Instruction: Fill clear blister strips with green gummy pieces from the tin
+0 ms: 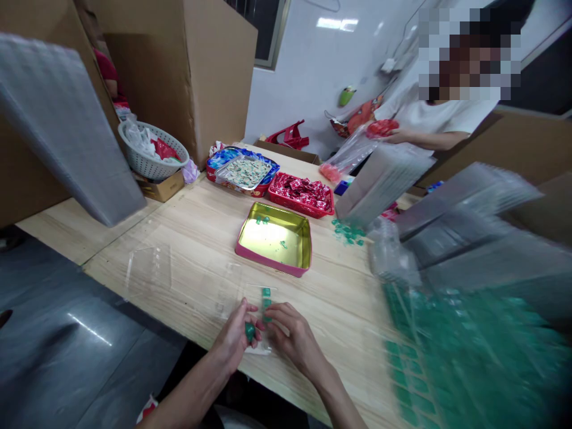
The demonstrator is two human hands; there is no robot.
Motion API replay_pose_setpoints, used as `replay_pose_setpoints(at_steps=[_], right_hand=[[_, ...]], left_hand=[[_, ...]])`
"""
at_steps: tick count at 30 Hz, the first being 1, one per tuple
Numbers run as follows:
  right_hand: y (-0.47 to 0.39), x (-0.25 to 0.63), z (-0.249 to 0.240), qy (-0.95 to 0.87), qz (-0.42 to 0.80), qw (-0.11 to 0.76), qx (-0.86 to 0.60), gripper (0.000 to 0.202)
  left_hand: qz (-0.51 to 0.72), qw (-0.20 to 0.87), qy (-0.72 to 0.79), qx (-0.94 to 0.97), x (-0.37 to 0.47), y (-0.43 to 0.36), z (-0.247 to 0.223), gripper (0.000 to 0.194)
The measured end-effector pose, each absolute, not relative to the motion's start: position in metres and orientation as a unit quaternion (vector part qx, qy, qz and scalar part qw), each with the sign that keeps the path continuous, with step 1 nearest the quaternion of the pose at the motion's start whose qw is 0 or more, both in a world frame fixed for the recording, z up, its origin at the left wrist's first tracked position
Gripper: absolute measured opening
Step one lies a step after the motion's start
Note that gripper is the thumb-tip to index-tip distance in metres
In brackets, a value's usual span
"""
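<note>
Near the table's front edge, my left hand (235, 335) is palm up with its fingers curled round small glossy green pieces (249, 332). My right hand (292, 335) is bent over a clear plastic blister tray (230, 280), its fingertips closed at a green piece in a short row (267, 292). Part of the tray is hidden under both hands. Just beyond stands a rectangular tin (272, 267), pink outside and gold inside, with a few green pieces on its bottom.
Another clear tray (149, 269) lies left. Behind the tin are a red basket (301, 208) of red packets and a tin (236, 186) of blue packets. Tray stacks stand left (75, 125) and right (379, 179); green-filled trays (473, 351) crowd the right. A person (433, 122) stands across.
</note>
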State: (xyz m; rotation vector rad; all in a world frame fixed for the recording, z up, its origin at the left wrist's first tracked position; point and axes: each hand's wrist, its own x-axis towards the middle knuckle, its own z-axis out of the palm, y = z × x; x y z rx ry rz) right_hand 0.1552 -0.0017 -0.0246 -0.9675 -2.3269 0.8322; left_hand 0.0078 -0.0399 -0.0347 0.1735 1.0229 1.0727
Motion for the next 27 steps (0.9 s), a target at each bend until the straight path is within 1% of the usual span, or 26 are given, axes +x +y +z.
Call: replay_pose_setpoints(at_steps=[3, 5, 10, 14, 17, 20, 23, 25, 27], right_hand=[[-0.013, 0.147, -0.014, -0.827, 0.383, 0.241, -0.334, 0.022], [-0.019, 0.143, -0.015, -0.815, 0.401, 0.240, -0.343, 0.023], [-0.023, 0.142, -0.026, -0.752, 0.451, 0.271, -0.398, 0.011], [-0.020, 0.149, -0.031, -0.680, 0.506, 0.314, -0.428, 0.004], [-0.019, 0.155, -0.034, -0.657, 0.505, 0.342, -0.444, 0.003], [-0.020, 0.158, -0.038, -0.683, 0.476, 0.372, -0.410, 0.007], [-0.022, 0.158, -0.043, -0.728, 0.431, 0.401, -0.351, 0.010], [-0.026, 0.159, -0.045, -0.737, 0.410, 0.411, -0.346, 0.014], [-0.031, 0.160, -0.044, -0.731, 0.413, 0.410, -0.357, 0.014]], left_hand=[[0.500, 0.738, 0.448, 0.063, 0.010, -0.041, -0.033, 0.045], [0.504, 0.737, 0.444, 0.068, 0.012, -0.042, -0.033, 0.045], [0.497, 0.772, 0.390, 0.067, 0.012, -0.047, -0.036, 0.044], [0.501, 0.780, 0.370, 0.057, 0.011, -0.048, -0.037, 0.032], [0.512, 0.767, 0.378, 0.081, 0.012, -0.049, -0.042, 0.025], [0.504, 0.759, 0.402, 0.093, 0.014, -0.048, -0.054, 0.030], [0.491, 0.757, 0.417, 0.111, 0.016, -0.047, -0.064, 0.043], [0.480, 0.757, 0.420, 0.146, 0.016, -0.047, -0.063, 0.050], [0.468, 0.752, 0.429, 0.177, 0.016, -0.050, -0.054, 0.050]])
